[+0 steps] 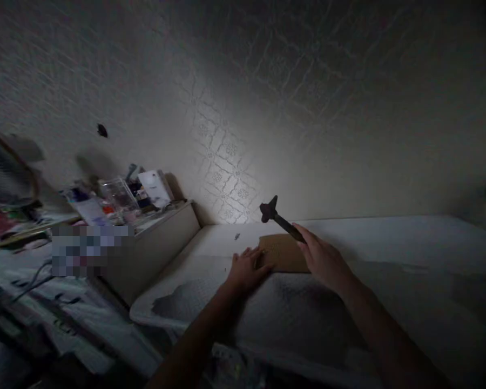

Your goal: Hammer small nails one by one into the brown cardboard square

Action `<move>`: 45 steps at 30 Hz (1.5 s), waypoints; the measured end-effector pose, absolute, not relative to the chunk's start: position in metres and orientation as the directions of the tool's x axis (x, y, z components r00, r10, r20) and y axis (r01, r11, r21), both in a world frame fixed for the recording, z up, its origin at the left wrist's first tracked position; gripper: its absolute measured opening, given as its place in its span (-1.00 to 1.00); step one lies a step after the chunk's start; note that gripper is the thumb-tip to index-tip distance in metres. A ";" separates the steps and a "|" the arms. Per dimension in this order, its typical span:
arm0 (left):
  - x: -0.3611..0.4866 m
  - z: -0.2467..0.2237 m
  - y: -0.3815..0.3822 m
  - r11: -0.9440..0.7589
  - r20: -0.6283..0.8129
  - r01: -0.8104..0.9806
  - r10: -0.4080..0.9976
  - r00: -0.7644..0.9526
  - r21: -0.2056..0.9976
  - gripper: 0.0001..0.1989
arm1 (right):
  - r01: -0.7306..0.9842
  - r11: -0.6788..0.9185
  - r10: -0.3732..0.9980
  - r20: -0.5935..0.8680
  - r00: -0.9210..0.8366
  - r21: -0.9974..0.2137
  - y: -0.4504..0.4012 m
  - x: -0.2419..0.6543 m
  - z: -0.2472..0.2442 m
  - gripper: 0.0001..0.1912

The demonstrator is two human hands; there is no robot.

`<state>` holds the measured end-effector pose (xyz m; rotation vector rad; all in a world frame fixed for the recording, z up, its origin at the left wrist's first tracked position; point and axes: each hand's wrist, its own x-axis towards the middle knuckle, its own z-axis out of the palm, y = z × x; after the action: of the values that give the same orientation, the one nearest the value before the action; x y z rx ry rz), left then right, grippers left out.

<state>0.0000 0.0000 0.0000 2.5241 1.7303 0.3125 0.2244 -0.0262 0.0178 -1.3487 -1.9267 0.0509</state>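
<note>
In the dim head view, my right hand (pixel 322 256) is wrapped round the handle of a dark hammer (pixel 285 222), its head raised to the upper left above a piece of brown cardboard (pixel 289 256). My left hand (pixel 247 268) rests at the cardboard's left end, the fingers bent around a small spot there. Whatever lies between those fingers is too dark and small to name. The cardboard lies on a white surface (pixel 210 243) against the wall. A small dark mark or item (pixel 237 236) shows to the left of the cardboard.
On the left stands a white cabinet (pixel 162 248) crowded with a white box (pixel 154 186), a clear plastic container (pixel 119 195) and other items. A round-framed object (pixel 8 167) is at the far left. Patterned wall (pixel 308 135) rises behind the white surface.
</note>
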 end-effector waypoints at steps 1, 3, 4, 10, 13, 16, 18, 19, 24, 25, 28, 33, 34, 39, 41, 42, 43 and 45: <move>0.001 0.000 0.000 -0.368 0.128 0.915 0.928 0.350 0.168 -0.34 | 0.789 0.441 0.826 0.537 -0.170 -0.428 -0.027 0.224 0.016 -0.52; 0.002 -0.001 0.000 -0.369 0.126 0.914 0.928 0.351 0.167 -0.34 | 0.796 0.443 0.844 0.492 -0.215 -0.413 -0.028 0.222 0.014 -0.53; 0.002 -0.002 0.000 -0.367 0.125 0.915 0.928 0.350 0.166 -0.34 | 0.799 0.444 0.851 0.470 -0.234 -0.407 -0.029 0.221 0.014 -0.53; 0.003 -0.005 0.001 -0.363 0.131 0.917 0.930 0.344 0.164 -0.33 | 0.810 0.442 0.875 0.383 -0.295 -0.385 -0.032 0.219 0.016 -0.51; 0.003 -0.005 0.001 -0.369 0.134 0.915 0.927 0.350 0.163 -0.32 | 0.828 0.410 0.893 0.354 -0.279 -0.382 -0.031 0.223 0.013 -0.52; 0.003 -0.005 0.001 -0.375 0.144 0.913 0.924 0.354 0.164 -0.32 | 0.840 0.386 0.905 0.334 -0.265 -0.380 -0.028 0.227 0.010 -0.51; 0.003 -0.005 0.001 -0.376 0.147 0.912 0.924 0.354 0.165 -0.32 | 0.846 0.373 0.911 0.321 -0.258 -0.380 -0.026 0.229 0.009 -0.51; 0.003 -0.005 0.002 -0.375 0.145 0.913 0.924 0.354 0.162 -0.32 | 0.846 0.373 0.913 0.314 -0.261 -0.381 -0.025 0.230 0.009 -0.51; 0.003 -0.006 0.003 -0.370 0.140 0.919 0.925 0.353 0.133 -0.34 | 0.842 0.379 0.913 0.301 -0.274 -0.383 -0.026 0.229 0.010 -0.53; 0.002 -0.006 0.003 -0.374 0.142 0.918 0.924 0.356 0.131 -0.35 | 0.841 0.382 0.912 0.305 -0.276 -0.382 -0.026 0.229 0.010 -0.53; 0.002 -0.007 0.004 -0.375 0.148 0.917 0.923 0.355 0.137 -0.36 | 0.838 0.385 0.910 0.310 -0.275 -0.387 -0.027 0.227 0.011 -0.53; 0.002 -0.005 0.002 -0.388 0.154 0.908 0.918 0.365 0.158 -0.36 | 0.839 0.378 0.916 0.287 -0.280 -0.391 -0.028 0.225 0.012 -0.53; 0.002 -0.004 0.002 -0.383 0.147 0.910 0.921 0.362 0.159 -0.36 | 0.837 0.380 0.915 0.289 -0.280 -0.393 -0.028 0.225 0.012 -0.53; 0.002 -0.003 0.002 -0.373 0.133 0.914 0.925 0.355 0.158 -0.36 | 0.827 0.384 0.915 0.292 -0.279 -0.412 -0.027 0.225 0.010 -0.53; 0.003 -0.003 0.002 -0.384 0.134 0.911 0.921 0.366 0.151 -0.36 | 0.831 0.377 0.917 0.289 -0.275 -0.408 -0.027 0.225 0.009 -0.54; 0.003 -0.003 0.002 -0.383 0.134 0.912 0.921 0.365 0.148 -0.36 | 0.832 0.377 0.917 0.289 -0.274 -0.406 -0.027 0.225 0.008 -0.54; 0.003 -0.003 0.002 -0.380 0.136 0.913 0.922 0.362 0.147 -0.36 | 0.833 0.376 0.918 0.288 -0.274 -0.406 -0.027 0.225 0.008 -0.54; 0.003 -0.003 0.002 -0.374 0.138 0.915 0.925 0.355 0.151 -0.35 | 0.834 0.368 0.921 0.283 -0.268 -0.410 -0.027 0.225 0.009 -0.53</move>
<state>0.0027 0.0021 -0.0033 2.5463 1.7305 0.3087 0.2252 -0.0266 0.0087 -1.5171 -2.1633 0.2449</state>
